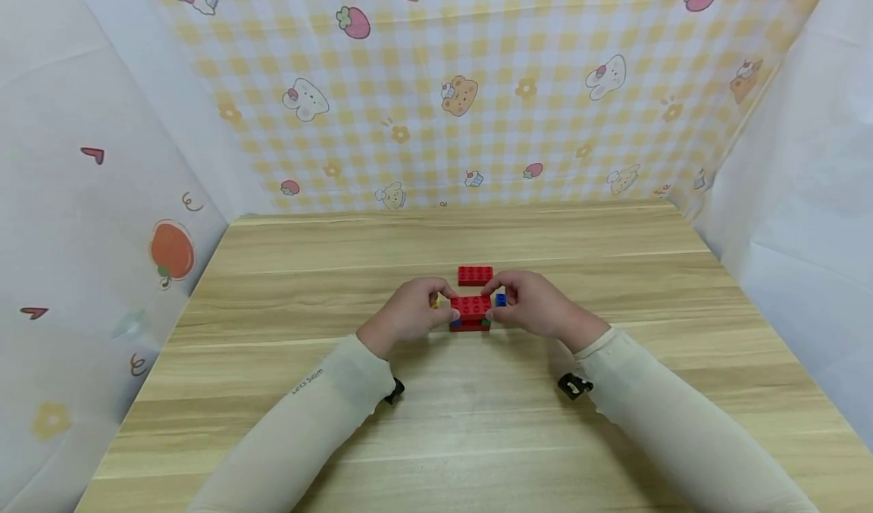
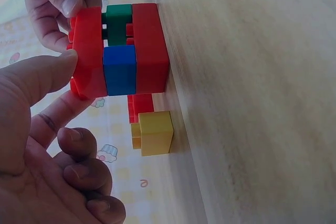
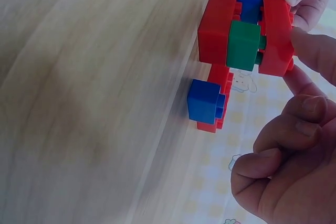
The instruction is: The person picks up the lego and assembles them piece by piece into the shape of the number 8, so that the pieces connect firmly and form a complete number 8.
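A red brick [image 1: 470,305] with rows of studs is pinched at its left end by my left hand [image 1: 412,310] and at its right end by my right hand [image 1: 535,310]. Thumbs are at its near side, index fingers at the far side. Beneath it, a blue brick [image 2: 120,70] supports the left end and a green brick [image 3: 243,45] stands under the right. Both small bricks sit on a lower red brick [image 2: 150,48], which lies on the table. Green studs show in a narrow gap below the upper red brick; at the blue brick the gap is closed.
Behind the stack lies another red brick [image 1: 475,275]. A loose yellow brick [image 2: 156,133] stands by my left hand, and a loose blue brick [image 3: 205,102] by my right. The wooden table [image 1: 470,422] ends at a checked cloth [image 1: 423,157] at the back.
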Demonstrator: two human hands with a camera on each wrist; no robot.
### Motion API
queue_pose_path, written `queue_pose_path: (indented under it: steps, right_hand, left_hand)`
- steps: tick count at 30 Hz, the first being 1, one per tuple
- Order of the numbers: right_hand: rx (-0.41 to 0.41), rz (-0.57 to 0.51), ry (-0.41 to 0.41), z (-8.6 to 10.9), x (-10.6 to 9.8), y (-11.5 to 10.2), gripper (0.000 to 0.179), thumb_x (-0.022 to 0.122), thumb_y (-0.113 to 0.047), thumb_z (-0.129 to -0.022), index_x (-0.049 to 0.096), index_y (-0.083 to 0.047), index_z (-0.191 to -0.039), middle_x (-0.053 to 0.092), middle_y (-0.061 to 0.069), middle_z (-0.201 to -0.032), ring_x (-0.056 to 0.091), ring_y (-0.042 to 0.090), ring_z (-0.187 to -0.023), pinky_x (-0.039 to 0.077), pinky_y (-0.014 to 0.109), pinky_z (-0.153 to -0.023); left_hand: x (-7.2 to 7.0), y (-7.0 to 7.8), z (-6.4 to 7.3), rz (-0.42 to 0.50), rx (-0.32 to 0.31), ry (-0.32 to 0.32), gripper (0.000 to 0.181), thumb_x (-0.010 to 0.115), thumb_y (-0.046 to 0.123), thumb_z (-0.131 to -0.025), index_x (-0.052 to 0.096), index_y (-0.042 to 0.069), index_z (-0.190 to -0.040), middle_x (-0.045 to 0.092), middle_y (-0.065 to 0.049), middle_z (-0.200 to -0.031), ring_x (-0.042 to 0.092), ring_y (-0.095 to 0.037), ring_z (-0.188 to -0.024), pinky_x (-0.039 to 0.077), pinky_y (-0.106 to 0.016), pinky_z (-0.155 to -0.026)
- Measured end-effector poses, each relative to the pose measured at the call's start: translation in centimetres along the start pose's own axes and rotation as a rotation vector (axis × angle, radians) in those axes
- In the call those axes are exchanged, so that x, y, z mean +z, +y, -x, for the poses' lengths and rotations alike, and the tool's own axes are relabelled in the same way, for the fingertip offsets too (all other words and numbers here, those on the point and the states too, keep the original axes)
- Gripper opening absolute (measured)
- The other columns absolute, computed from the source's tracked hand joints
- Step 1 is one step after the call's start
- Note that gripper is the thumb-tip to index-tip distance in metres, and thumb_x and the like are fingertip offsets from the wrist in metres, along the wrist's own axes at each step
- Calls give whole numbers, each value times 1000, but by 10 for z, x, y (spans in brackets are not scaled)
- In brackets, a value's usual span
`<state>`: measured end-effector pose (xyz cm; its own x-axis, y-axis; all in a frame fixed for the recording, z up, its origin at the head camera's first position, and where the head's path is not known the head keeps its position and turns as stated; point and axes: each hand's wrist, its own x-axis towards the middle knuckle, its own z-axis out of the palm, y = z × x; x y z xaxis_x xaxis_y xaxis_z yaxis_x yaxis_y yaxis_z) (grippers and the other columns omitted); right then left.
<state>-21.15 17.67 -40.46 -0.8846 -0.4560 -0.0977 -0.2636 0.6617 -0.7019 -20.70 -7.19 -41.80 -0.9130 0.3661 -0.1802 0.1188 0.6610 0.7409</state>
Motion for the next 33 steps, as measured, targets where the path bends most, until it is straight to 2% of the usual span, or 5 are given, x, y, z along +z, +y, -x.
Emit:
queue_pose_path:
  steps: [11, 33]
  right_hand:
    - [15, 25, 2, -2, 1, -2, 27, 83, -19, -92, 73, -14, -115, 50, 1, -70, 47, 17, -62, 38, 28, -55]
    - [36, -28, -1, -2, 7, 3, 28, 82, -17, -93, 70, -11, -118, 50, 1, -70, 47, 16, -61, 39, 28, -55]
  left_hand:
    - [1, -1, -1, -22, 9, 1, 17, 75, 25, -98, 72, 19, -113, 50, -4, -83, 45, -19, -71, 37, -33, -63]
    - [0, 0, 0, -15, 5, -1, 18, 75, 25, -98, 71, 18, -114, 52, -6, -88, 48, -21, -76, 39, -34, -65]
